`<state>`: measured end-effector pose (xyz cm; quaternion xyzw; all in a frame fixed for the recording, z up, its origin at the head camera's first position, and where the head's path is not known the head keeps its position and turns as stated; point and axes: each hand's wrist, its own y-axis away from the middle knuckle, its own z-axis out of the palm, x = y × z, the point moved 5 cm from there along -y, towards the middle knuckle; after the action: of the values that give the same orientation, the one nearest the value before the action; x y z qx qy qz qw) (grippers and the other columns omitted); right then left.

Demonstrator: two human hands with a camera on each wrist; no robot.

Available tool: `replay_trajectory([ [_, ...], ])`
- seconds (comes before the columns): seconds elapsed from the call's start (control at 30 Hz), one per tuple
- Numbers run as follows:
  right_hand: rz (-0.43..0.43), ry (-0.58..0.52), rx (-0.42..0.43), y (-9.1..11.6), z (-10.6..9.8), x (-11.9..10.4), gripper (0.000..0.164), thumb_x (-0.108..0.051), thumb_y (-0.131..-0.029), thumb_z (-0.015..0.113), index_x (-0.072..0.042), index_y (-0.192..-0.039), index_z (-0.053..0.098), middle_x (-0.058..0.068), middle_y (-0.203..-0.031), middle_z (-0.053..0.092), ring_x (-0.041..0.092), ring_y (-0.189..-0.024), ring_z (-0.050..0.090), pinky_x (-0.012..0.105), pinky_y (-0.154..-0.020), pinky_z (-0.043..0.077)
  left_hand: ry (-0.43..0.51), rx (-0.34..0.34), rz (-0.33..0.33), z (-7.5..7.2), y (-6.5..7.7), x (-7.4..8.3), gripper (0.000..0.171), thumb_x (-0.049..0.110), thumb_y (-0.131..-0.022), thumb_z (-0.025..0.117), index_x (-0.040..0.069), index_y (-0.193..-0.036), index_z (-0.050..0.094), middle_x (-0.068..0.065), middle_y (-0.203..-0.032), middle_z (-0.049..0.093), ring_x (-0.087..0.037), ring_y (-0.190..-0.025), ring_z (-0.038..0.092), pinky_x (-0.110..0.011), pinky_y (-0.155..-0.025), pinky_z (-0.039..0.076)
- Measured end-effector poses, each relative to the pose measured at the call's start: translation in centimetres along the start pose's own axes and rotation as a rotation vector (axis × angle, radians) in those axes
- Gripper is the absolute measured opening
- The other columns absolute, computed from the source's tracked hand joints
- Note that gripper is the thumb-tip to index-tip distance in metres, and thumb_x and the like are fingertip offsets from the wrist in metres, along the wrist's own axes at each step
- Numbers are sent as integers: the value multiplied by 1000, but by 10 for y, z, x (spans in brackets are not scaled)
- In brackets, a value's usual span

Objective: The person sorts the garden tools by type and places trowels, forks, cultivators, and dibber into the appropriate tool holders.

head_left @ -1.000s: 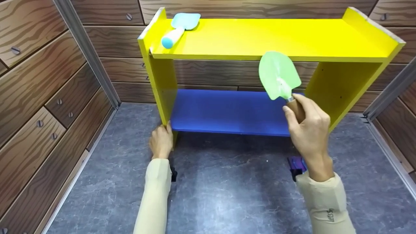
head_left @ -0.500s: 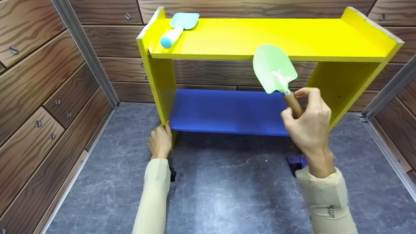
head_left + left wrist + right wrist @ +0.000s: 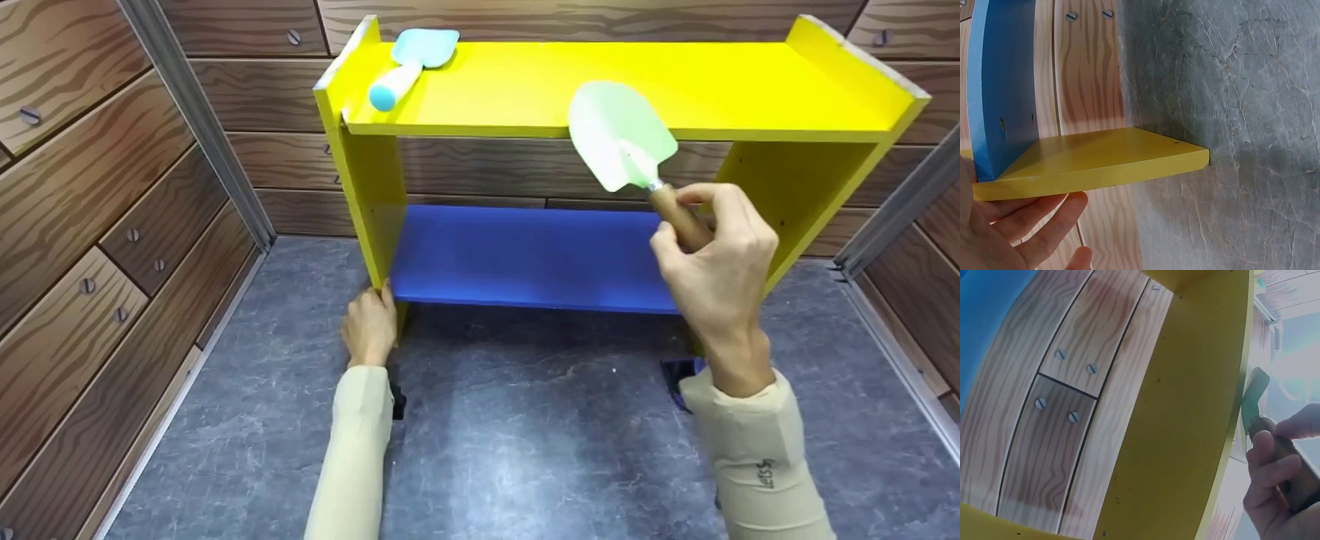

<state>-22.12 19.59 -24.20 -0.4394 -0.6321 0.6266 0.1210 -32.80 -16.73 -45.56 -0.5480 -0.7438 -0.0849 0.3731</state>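
Note:
My right hand (image 3: pixel 716 270) grips the brown wooden handle of a hand trowel (image 3: pixel 619 135) with a pale green blade. The blade points up and to the left, in front of the upper board's edge. In the right wrist view, the fingers wrap the trowel's handle (image 3: pixel 1297 481). Low on the left, my left hand (image 3: pixel 369 324) holds the yellow side panel of a small shelf unit (image 3: pixel 371 217), its thumb by the blue board. In the left wrist view, fingers (image 3: pixel 1050 225) lie along the panel's outer face. A light blue toy shovel (image 3: pixel 424 49) with a white handle lies on the yellow top.
The shelf unit's blue lower board (image 3: pixel 525 255) spans between the yellow sides. Wood-patterned walls (image 3: pixel 112 285) with printed screws stand left, right and behind. Dark grey marbled floor (image 3: pixel 525 435) stretches in front of the unit.
My right hand has moved the trowel up and slightly left, so its blade overlaps more of the yellow top board. My left hand stays at the side panel, and the blue shovel has not moved.

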Motion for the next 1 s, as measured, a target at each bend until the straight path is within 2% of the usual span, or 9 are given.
replay_trajectory([
  [0.2, 8, -66, 105, -9, 0, -7, 14, 11, -76, 70, 12, -90, 65, 20, -93, 68, 27, -82, 60, 20, -77, 42, 7, 7, -2, -1, 1, 0, 46, 32, -107, 51, -4, -86, 68, -29, -91, 70, -52, -83, 67, -61, -71, 49],
  [0.43, -17, -202, 280, -18, 0, -24, 17, 10, -78, 74, 12, -88, 61, 17, -94, 67, 30, -94, 64, 33, -88, 50, 7, -13, -23, 0, 0, -1, 47, 35, -108, 49, -4, -88, 68, -28, -94, 70, -52, -85, 67, -61, -73, 49],
  [0.5, -22, -210, 271, -22, 3, -27, 13, 10, -80, 71, 13, -88, 61, 16, -95, 66, 29, -94, 63, 33, -88, 49, 6, -20, -23, 0, 0, -1, 48, 35, -108, 48, -4, -89, 68, -28, -95, 70, -51, -85, 67, -61, -73, 49],
  [0.57, -17, -212, 236, -25, 7, -28, 8, 8, -83, 64, 12, -89, 62, 8, -97, 64, 24, -91, 62, 30, -84, 48, 6, -21, -22, 0, 0, 0, 48, 35, -108, 48, -4, -89, 68, -28, -96, 70, -51, -86, 67, -61, -74, 49],
  [0.63, -4, -211, 211, -28, 11, -29, 11, 7, -85, 59, 10, -94, 62, 2, -101, 60, 19, -91, 61, 28, -84, 48, 2, -17, -20, 0, 0, 0, 48, 35, -108, 48, -4, -90, 68, -28, -96, 70, -52, -86, 67, -61, -74, 49],
  [0.7, 10, -225, 226, -29, 14, -28, 17, 5, -87, 57, 7, -103, 61, -1, -106, 57, 16, -91, 60, 27, -83, 49, -1, -14, -20, 0, 0, 0, 47, 35, -108, 49, -4, -89, 68, -28, -96, 70, -52, -86, 67, -61, -74, 49],
  [0.77, 3, -233, 279, -29, 16, -28, 18, 5, -89, 60, 4, -107, 60, 3, -107, 60, 19, -89, 61, 28, -82, 51, -5, -14, -21, 0, 0, 0, 47, 35, -108, 49, -4, -89, 68, -28, -96, 70, -52, -86, 67, -61, -74, 49],
  [0.87, -47, -218, 373, -28, 18, -30, 17, 8, -89, 69, 10, -105, 62, 15, -106, 66, 28, -96, 64, 33, -87, 53, -4, -20, -26, 0, 0, -1, 48, 35, -108, 48, -4, -88, 68, -28, -96, 70, -52, -86, 67, -61, -74, 49],
  [1.0, -115, -154, 381, -28, 23, -31, 21, 14, -89, 66, 19, -110, 64, 26, -108, 66, 38, -102, 64, 39, -97, 50, -2, -26, -31, 1, 0, -1, 48, 35, -108, 48, -4, -89, 68, -28, -96, 70, -51, -87, 67, -61, -75, 49],
])
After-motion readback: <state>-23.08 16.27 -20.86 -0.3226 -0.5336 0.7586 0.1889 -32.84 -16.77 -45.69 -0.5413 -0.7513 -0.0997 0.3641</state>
